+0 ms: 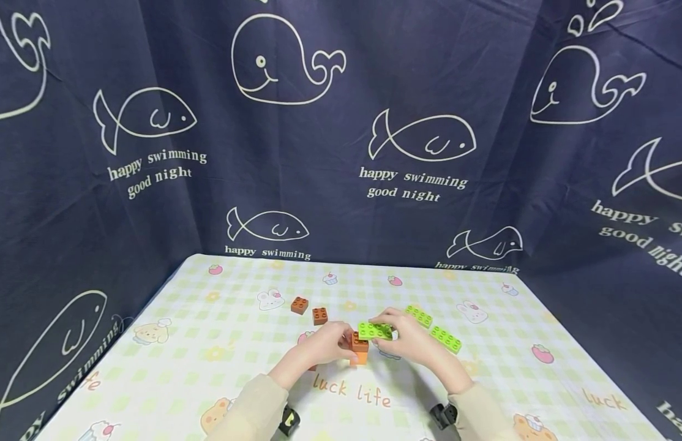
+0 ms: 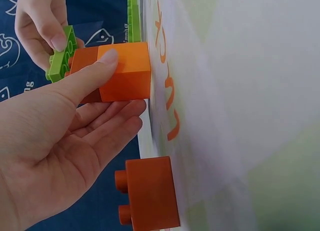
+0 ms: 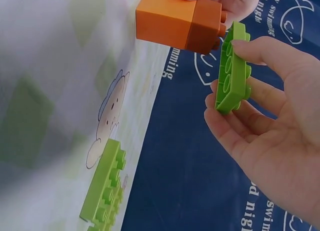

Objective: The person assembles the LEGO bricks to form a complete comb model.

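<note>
On the table stands a stack of an orange brick (image 2: 127, 73) with a brown brick (image 2: 85, 55) on top. My left hand (image 1: 331, 342) holds this stack from the left, its thumb pressed to the orange side and its other fingers around the far side. A flat green brick (image 3: 234, 73), studded on top, is pinched between the thumb and fingers of my right hand (image 1: 409, 335). It is tilted, with one end over the brown brick's studs; the right wrist view shows its hollow underside. Whether the two touch I cannot tell.
Two brown bricks, one farther left (image 1: 299, 305) and one nearer (image 1: 319, 316), lie behind my left hand. Another brown brick (image 2: 152, 193) sits beside that hand, mostly hidden in the head view. Two green bricks (image 1: 419, 316) (image 1: 445, 339) lie to the right on the patterned tablecloth (image 1: 209, 331).
</note>
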`<state>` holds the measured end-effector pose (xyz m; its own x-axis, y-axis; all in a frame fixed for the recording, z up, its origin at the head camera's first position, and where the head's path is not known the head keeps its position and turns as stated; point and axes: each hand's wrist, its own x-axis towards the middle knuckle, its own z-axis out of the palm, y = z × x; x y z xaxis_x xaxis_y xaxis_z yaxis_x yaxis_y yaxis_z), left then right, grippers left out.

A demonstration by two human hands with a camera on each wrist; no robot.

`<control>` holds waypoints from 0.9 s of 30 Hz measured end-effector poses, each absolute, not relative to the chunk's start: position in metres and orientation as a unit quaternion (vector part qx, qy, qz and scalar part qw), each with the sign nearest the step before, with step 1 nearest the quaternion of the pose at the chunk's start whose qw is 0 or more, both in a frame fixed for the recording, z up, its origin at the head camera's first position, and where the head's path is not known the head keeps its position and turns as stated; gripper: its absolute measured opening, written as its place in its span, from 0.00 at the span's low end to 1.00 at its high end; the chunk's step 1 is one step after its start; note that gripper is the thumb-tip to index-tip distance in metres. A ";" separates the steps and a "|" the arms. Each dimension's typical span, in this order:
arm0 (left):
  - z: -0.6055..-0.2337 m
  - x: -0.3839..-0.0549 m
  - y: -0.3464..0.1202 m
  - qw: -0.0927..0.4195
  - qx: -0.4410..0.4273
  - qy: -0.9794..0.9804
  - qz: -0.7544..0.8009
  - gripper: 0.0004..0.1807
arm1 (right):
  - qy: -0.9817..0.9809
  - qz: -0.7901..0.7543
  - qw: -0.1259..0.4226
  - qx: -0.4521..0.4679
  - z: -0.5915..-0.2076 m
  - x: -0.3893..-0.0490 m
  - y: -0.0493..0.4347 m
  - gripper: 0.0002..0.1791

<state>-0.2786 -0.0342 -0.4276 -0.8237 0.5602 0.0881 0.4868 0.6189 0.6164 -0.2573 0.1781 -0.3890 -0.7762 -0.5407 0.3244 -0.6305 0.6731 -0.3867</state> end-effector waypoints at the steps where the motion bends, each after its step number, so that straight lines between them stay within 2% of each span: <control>1: -0.427 -0.279 -0.034 0.057 0.293 0.897 0.326 0.18 | -0.910 0.246 0.090 0.321 -0.389 -0.257 0.178 0.19; 9: -0.428 -0.280 -0.035 0.056 0.304 0.890 0.336 0.15 | -0.910 0.252 0.074 0.321 -0.392 -0.259 0.174 0.19; 27: -0.430 -0.281 -0.034 0.052 0.303 0.892 0.331 0.13 | -0.906 0.251 0.077 0.331 -0.393 -0.258 0.170 0.18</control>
<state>-0.2809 -0.0343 -0.4298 -0.8111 0.5748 0.1080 0.5064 0.5979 0.6213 -0.2581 0.1705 -0.3926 -0.7693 -0.5608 0.3059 -0.6383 0.6548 -0.4048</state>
